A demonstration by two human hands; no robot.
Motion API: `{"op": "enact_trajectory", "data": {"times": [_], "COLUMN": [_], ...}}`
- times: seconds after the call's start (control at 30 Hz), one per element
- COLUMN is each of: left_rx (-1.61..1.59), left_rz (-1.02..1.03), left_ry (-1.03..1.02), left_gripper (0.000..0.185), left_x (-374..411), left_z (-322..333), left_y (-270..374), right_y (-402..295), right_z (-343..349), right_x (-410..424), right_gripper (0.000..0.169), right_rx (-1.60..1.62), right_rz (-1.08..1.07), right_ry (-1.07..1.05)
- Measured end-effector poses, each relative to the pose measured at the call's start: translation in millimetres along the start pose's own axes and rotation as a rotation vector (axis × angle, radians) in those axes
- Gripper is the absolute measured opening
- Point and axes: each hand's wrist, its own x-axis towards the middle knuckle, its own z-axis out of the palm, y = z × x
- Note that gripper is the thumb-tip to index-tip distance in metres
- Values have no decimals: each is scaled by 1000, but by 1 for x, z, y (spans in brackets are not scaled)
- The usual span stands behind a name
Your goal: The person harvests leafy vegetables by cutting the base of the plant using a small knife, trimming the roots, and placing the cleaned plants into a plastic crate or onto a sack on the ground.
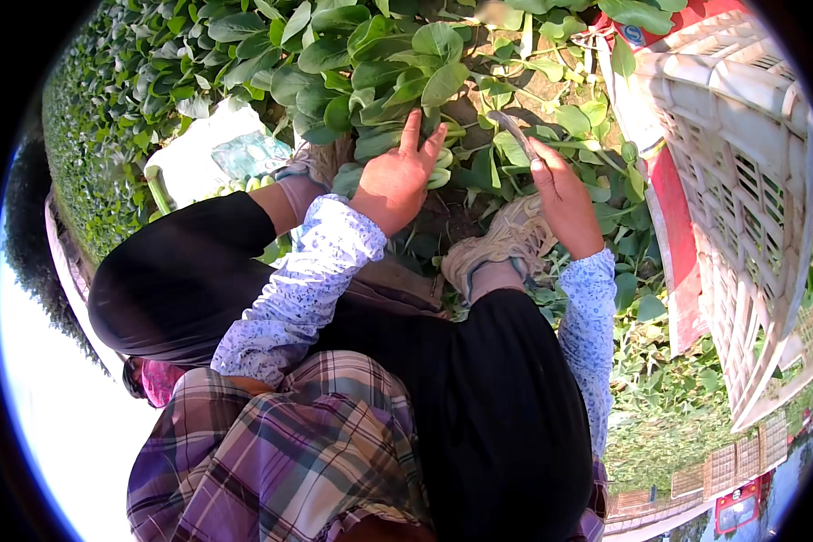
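Observation:
My left hand (400, 177) rests on a cluster of leafy greens (406, 74), its index and middle fingers spread. The thumb and other fingers are hidden beneath, so a grip cannot be made out. Pale green stalk bases (440, 171) show just to the right of those fingers. In my right hand (564, 193) is a small knife (513, 133) with a dark, slightly curved blade, pointing up and left over low leaves. The blade appears apart from the left hand. Below the knife stands my right shoe (498, 245), amid soil and leaves.
A white plastic crate (725, 135) stands tilted at the right, beside a red and white sack (677, 251). By my left foot lies a white plastic sheet or bag (200, 146). Dense greens (129, 115) fill the upper left. Farther off are more crates (738, 467) and a red vehicle (737, 511).

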Motion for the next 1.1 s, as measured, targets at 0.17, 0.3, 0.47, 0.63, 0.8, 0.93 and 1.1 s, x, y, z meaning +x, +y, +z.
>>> {"op": "enact_trajectory", "data": {"times": [0.17,0.3,0.47,0.63,0.8,0.93,1.1], "left_rx": [-199,-211,-238,-292,-532,-1340,-1653], "left_rz": [75,75,76,67,-28,-51,-124], "left_ry": [176,223,232,287,415,150,-213], "left_gripper": [75,73,75,62,39,38,32], "left_x": [-16,-16,-14,-16,-14,-31,-38], "left_z": [36,41,47,44,23,8,-27], "left_y": [-30,-33,-38,-42,-35,-3,33], "right_y": [-12,2,8,-8,22,-32,-61], "right_z": [14,31,51,41,16,-20,-17], "right_x": [16,22,21,13,-19,-29,-22], "right_gripper": [37,35,33,33,41,47,54], "right_rx": [24,-62,-475,-340,-107,658,577], "right_rz": [208,144,-176,-10,37,358,200], "right_ry": [-222,-159,55,-84,-103,-57,-5]}}
